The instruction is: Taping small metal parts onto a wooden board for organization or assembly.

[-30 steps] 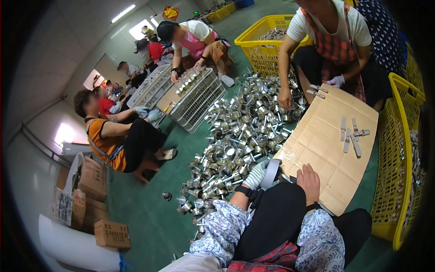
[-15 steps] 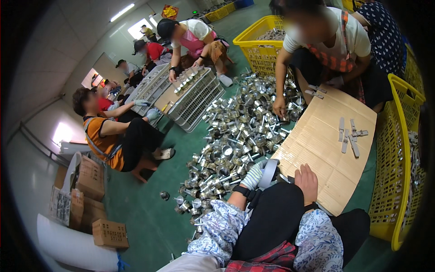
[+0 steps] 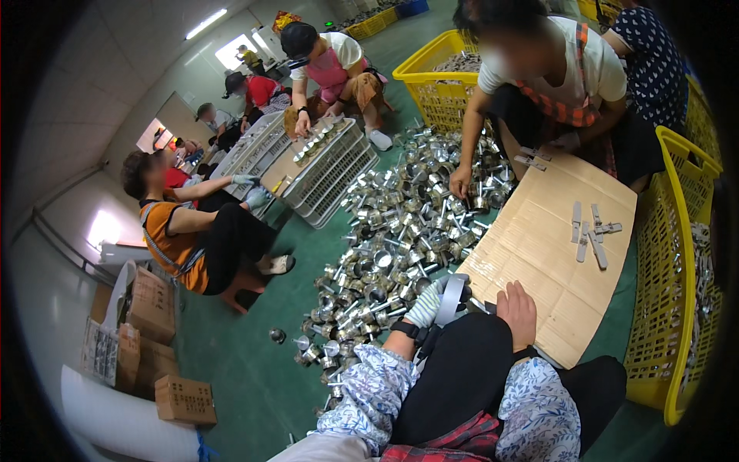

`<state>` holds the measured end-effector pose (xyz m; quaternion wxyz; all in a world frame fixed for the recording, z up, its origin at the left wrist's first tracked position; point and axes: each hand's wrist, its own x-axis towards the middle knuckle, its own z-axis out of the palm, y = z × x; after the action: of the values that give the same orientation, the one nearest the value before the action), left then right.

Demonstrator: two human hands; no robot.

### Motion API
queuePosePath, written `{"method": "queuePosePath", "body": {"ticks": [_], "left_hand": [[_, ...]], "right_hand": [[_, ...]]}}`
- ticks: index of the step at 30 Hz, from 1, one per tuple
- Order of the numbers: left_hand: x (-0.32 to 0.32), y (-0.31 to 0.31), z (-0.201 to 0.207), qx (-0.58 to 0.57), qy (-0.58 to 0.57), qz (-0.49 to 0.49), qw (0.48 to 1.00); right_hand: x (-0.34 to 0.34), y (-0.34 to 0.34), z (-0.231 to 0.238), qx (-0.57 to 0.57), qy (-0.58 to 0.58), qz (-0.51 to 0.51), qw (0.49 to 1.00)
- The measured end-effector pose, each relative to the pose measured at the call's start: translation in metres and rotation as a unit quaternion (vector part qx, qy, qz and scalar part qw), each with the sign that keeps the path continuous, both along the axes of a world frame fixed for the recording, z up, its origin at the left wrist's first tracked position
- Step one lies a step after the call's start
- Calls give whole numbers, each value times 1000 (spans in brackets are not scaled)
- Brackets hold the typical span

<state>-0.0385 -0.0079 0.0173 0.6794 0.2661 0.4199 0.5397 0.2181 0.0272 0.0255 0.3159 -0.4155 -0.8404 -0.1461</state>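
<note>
Grey ring [image 3: 451, 299] remains gripped in the gloved left hand [image 3: 423, 306] beside the cardboard [image 3: 543, 246], where the right hand [image 3: 517, 314] lies, fingers extended; a co-worker's hand [image 3: 460, 183] has shifted left over metal parts [image 3: 383, 259].

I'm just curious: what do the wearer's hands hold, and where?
The left hand seems to hold a grey band by its left side; the right hand lies on cardboard, its grip unclear.

Factory workshop | heaped metal parts [image 3: 389, 258] | yellow crates [image 3: 654, 339] | workers [image 3: 171, 231]
</note>
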Motion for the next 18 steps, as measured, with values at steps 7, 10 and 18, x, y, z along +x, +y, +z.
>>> {"method": "queuePosePath", "body": {"ticks": [7,10,18], "left_hand": [[0,-3,2,17,5,-9,1000],[-1,-4,-1,11,-6,-6,1000],[2,-2,0,-4,8,-6,1000]], "right_hand": [[1,1,-3,2,-10,-3,1000],[-1,-1,2,-2,-4,1,1000],[1,1,-2,2,-11,-5,1000]]}}
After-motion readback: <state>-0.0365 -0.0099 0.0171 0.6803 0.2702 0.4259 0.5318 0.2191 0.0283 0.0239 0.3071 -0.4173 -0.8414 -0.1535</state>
